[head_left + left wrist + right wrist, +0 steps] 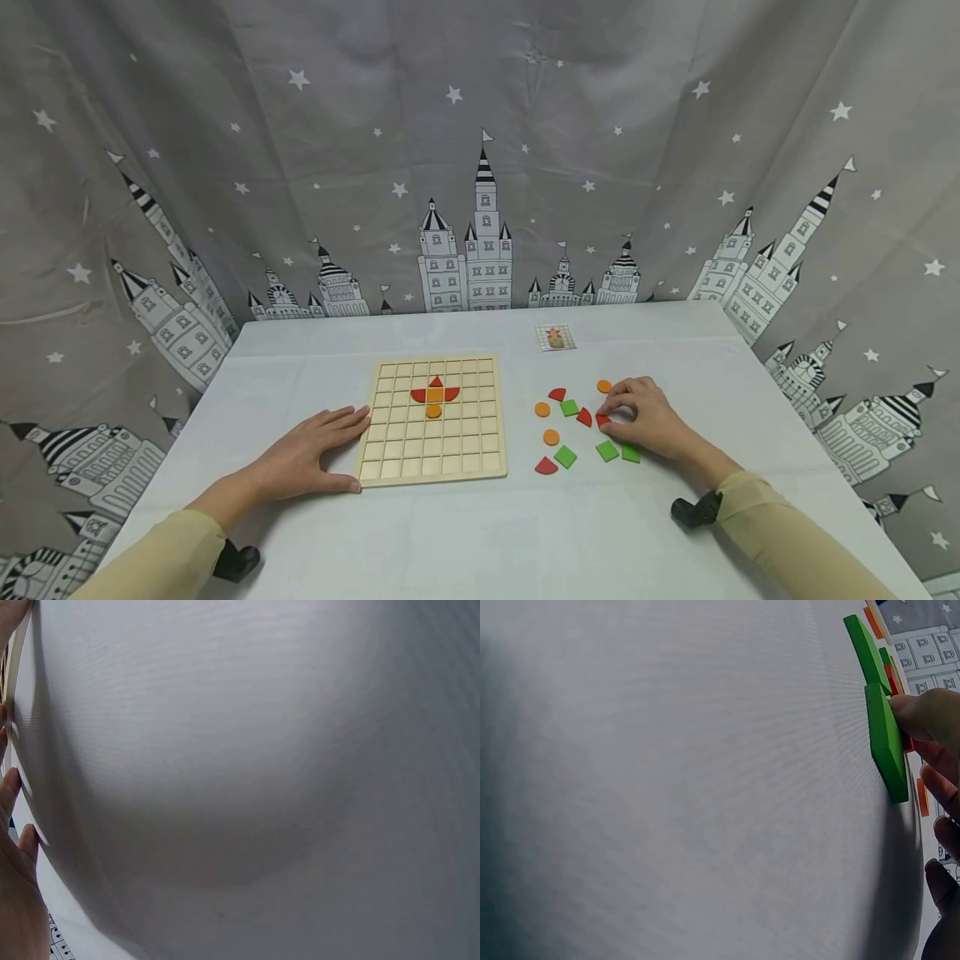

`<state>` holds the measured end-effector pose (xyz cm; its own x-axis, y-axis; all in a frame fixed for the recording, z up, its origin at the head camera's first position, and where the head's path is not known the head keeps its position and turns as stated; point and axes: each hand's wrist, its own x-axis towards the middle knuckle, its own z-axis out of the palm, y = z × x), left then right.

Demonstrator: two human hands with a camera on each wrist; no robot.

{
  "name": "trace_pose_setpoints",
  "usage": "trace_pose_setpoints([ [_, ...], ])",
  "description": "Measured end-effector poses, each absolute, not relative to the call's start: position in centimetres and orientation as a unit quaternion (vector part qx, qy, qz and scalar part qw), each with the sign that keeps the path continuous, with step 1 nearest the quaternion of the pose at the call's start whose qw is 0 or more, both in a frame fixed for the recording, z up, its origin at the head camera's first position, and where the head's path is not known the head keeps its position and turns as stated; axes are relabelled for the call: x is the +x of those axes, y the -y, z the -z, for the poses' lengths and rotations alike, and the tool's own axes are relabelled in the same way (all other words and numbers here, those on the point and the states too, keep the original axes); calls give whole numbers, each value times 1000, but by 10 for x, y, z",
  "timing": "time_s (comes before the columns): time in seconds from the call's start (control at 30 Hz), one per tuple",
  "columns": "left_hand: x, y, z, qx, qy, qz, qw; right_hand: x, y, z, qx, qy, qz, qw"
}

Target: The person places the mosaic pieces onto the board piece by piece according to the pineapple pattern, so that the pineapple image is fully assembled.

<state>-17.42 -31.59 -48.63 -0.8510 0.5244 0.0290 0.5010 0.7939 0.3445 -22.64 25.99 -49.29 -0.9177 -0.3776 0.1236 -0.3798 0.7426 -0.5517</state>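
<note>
Head view: my left hand (311, 454) lies flat, fingers straight, against the left edge of the grid board (432, 417) on the bench (465, 533). Board holds a small red-and-orange figure (434, 395) near its top middle. Right hand (643, 414) pinches a red piece (602, 419) among loose pieces right of the board; green squares (618, 452) lie just beside it. Pattern card (556, 337) sits farther back.

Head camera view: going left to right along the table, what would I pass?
Left hand → wooden grid board → loose orange, red and green pieces → right hand, pinching a red piece.
</note>
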Motion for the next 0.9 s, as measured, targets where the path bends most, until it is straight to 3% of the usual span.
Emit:
trace_pose_setpoints([
  [0.5,-173,315,483,269,-946,-174,46,-228,-249,484,178,922,-344,-10],
  [0.9,-172,315,484,257,-950,-172,49,-246,-157,454,208,898,-387,-22],
])
